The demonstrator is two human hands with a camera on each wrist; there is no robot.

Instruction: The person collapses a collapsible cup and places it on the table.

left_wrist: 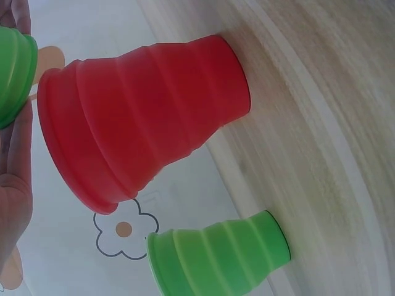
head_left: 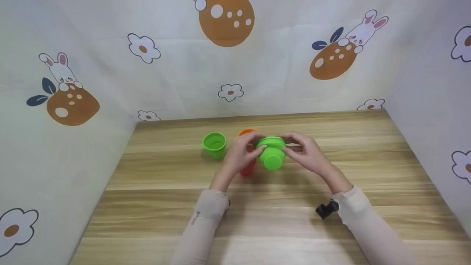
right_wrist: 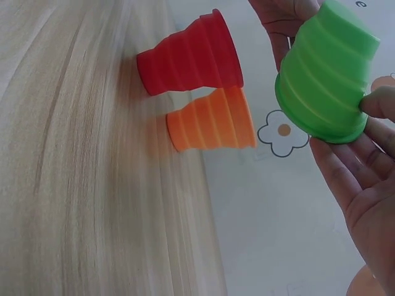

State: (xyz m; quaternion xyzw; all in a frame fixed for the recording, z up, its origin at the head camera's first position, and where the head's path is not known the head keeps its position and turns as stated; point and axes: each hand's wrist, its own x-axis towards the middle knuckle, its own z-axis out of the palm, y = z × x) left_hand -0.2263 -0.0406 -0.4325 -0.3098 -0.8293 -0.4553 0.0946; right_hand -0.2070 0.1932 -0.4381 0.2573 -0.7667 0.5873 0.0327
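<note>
Both hands hold a green ribbed cup (head_left: 272, 159) in the air, its base tilted toward the head camera. My left hand (head_left: 238, 154) grips its left side, thumb near the body and fingers at the rim. On the opposite side my right hand (head_left: 308, 154) pinches it between thumb and fingers. The right wrist view shows the held cup (right_wrist: 327, 77) slanted, wide rim down, with right-hand fingertips against the rim. A red ribbed cup (left_wrist: 145, 114) stands upright below the left hand. Behind it is an orange cup (right_wrist: 213, 120), partly hidden by the left hand in the head view.
A second green cup (head_left: 214, 144) stands upright on the wood-grain table (head_left: 154, 217), left of the left hand. Behind the table hangs a pale cloth (head_left: 180, 73) printed with rabbits and flowers. A small black device (head_left: 326, 209) sits at the right wrist.
</note>
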